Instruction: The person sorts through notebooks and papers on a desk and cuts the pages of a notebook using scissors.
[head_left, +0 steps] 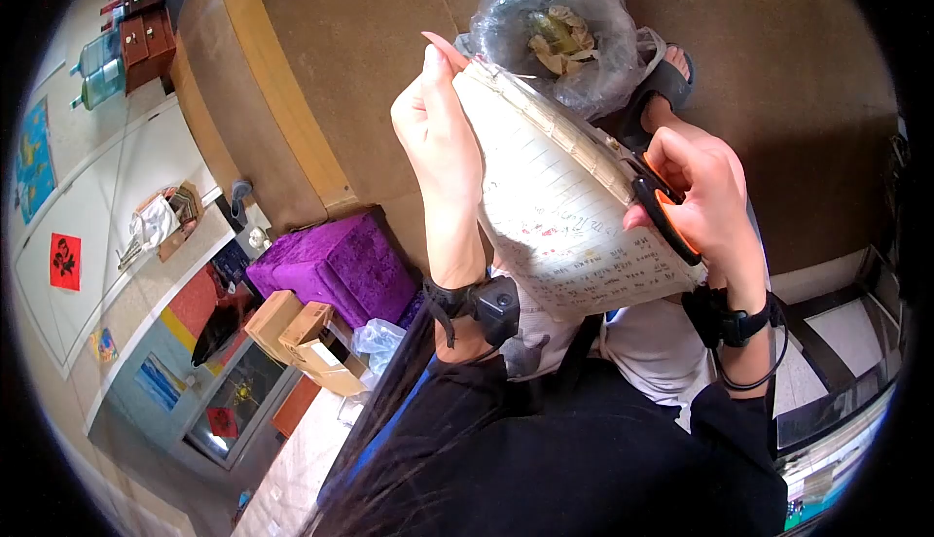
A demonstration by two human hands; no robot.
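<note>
A lined notebook point(545, 201) with handwriting on its page lies tilted above my lap, its bound edge running from upper left to right. My left hand point(433, 133) grips the notebook's upper left corner, thumb raised along the edge and fingers curled. In my right hand point(705, 187) is a pair of scissors point(666, 211) with black and orange handles, fingers through the loops. The scissors lie against the bound edge at the right; their blades are mostly hidden, so how far apart they are I cannot tell.
Beyond the notebook, a clear plastic bag point(496, 26) lines a round bin with crumpled scraps point(564, 46) inside. A sandalled foot point(676, 65) is beside it. To the left are a purple velvet stool point(336, 265) and open cardboard boxes point(316, 342).
</note>
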